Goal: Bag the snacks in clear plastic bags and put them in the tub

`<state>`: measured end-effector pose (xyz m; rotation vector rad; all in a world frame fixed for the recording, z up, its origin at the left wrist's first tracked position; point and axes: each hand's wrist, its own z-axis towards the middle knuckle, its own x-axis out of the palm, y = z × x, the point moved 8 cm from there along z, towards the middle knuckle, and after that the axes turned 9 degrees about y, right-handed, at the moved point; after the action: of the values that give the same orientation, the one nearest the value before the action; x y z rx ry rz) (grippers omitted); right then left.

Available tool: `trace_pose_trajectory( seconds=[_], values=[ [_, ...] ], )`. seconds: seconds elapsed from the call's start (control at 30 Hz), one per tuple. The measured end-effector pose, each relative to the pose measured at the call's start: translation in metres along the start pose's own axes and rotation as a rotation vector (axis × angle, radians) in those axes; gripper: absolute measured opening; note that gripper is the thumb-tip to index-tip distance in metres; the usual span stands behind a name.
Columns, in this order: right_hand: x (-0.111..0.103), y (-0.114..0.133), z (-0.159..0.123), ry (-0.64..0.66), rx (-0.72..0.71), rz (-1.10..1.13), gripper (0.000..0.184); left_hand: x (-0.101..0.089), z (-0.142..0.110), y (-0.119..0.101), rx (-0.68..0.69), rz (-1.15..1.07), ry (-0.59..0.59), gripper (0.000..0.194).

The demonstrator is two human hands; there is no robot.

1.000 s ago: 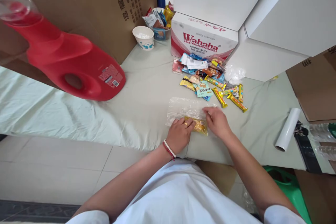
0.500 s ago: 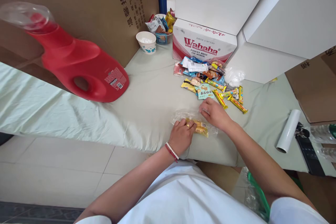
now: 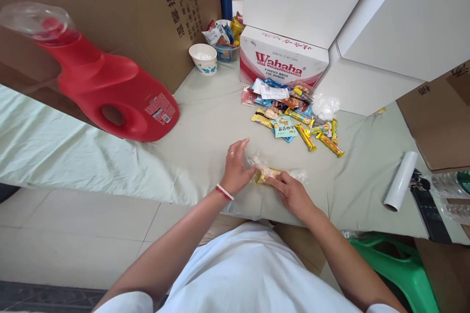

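Observation:
A yellow snack packet [image 3: 265, 175] lies wrapped in crumpled clear plastic film [image 3: 293, 174] near the front edge of the pale green cloth [image 3: 198, 142]. My left hand [image 3: 235, 166] rests at the bundle's left end, fingers spread, thumb against the film. My right hand [image 3: 290, 190] pinches the film and packet from the near side. A pile of several colourful snack packets [image 3: 292, 115] lies just beyond the bundle.
A red detergent jug [image 3: 106, 88] lies on its side at the left. A Wahaha box [image 3: 282, 61], a paper bowl [image 3: 203, 57] and a tub of snacks [image 3: 223, 39] stand at the back. A film roll [image 3: 400, 181] lies at the right, a green stool [image 3: 396, 269] below.
The flat film sheet has been gathered and folded round the yellow packet. My left hand opened and shifted up and left; my right hand came back to the near side of the bundle.

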<state>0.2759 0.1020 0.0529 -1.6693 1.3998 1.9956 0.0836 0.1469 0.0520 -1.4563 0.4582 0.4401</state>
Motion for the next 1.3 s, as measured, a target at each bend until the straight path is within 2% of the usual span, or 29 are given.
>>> trace_pose_trajectory(
  seconds=[0.03, 0.07, 0.1, 0.17, 0.23, 0.3, 0.37, 0.43, 0.53, 0.6, 0.67, 0.73, 0.83, 0.9, 1.03, 1.1, 1.17, 1.23, 1.27, 1.3],
  values=[
    [0.0, 0.0, 0.0, 0.0, 0.0, 0.017, 0.048, 0.004, 0.01, -0.003, 0.027, 0.018, 0.068, 0.088],
    [-0.001, 0.0, 0.001, -0.001, 0.0, 0.033, 0.047, 0.01, 0.019, -0.005, 0.054, 0.011, 0.167, 0.087],
    [-0.001, -0.001, 0.001, -0.001, 0.002, 0.048, 0.047, 0.016, 0.026, -0.007, 0.075, -0.018, 0.266, 0.075],
    [-0.002, -0.003, 0.001, -0.006, 0.006, 0.074, 0.045, 0.021, 0.031, -0.01, 0.129, -0.127, 0.403, 0.039],
    [-0.002, -0.004, 0.002, -0.022, -0.004, 0.118, 0.043, 0.014, 0.025, -0.014, 0.212, -0.239, 0.463, 0.016],
    [-0.003, -0.005, 0.002, -0.054, -0.025, 0.181, 0.041, 0.006, 0.008, -0.016, 0.293, -0.268, 0.546, 0.017],
    [-0.004, -0.005, 0.002, -0.091, -0.038, 0.236, 0.039, 0.003, -0.013, -0.014, 0.318, -0.209, 0.637, 0.018],
    [-0.004, -0.003, 0.001, -0.119, -0.044, 0.256, 0.041, -0.001, -0.025, -0.005, 0.251, -0.108, 0.596, 0.02],
    [-0.004, 0.001, -0.001, -0.139, -0.047, 0.243, 0.045, -0.01, -0.027, 0.007, 0.047, 0.122, 0.305, 0.029],
    [-0.003, 0.004, -0.004, -0.141, -0.037, 0.231, 0.047, -0.012, -0.027, 0.007, -0.071, 0.307, 0.185, 0.042],
    [-0.003, 0.007, -0.006, -0.14, -0.031, 0.221, 0.049, -0.01, -0.025, 0.002, -0.128, 0.391, 0.187, 0.028],
    [-0.004, 0.01, -0.007, -0.135, -0.035, 0.215, 0.051, -0.008, -0.025, -0.009, -0.113, 0.334, 0.214, 0.012],
    [-0.004, 0.015, -0.006, -0.111, -0.027, 0.211, 0.052, -0.002, -0.026, -0.033, -0.034, 0.175, 0.239, 0.015],
    [-0.005, 0.016, -0.005, -0.096, 0.004, 0.209, 0.05, 0.012, -0.027, -0.046, 0.0, 0.122, 0.29, 0.02],
    [-0.01, 0.008, -0.008, -0.119, 0.059, 0.331, 0.041, 0.042, -0.022, -0.056, 0.029, 0.219, 0.32, 0.031],
    [-0.015, -0.013, -0.014, -0.209, 0.182, 0.437, 0.042, 0.048, -0.018, -0.058, 0.045, 0.346, 0.285, 0.028],
    [-0.02, -0.04, -0.025, -0.318, 0.395, 0.421, 0.045, 0.05, -0.015, -0.059, 0.049, 0.448, 0.247, 0.024],
    [-0.023, -0.061, -0.035, -0.349, 0.579, 0.272, 0.044, 0.051, -0.014, -0.058, 0.027, 0.475, 0.211, 0.016],
    [-0.025, -0.067, -0.038, -0.333, 0.63, 0.185, 0.042, 0.05, -0.013, -0.056, 0.003, 0.461, 0.188, 0.01],
    [-0.027, -0.07, -0.039, -0.315, 0.653, 0.105, 0.038, 0.049, -0.013, -0.052, -0.028, 0.441, 0.164, 0.013]
  ],
)
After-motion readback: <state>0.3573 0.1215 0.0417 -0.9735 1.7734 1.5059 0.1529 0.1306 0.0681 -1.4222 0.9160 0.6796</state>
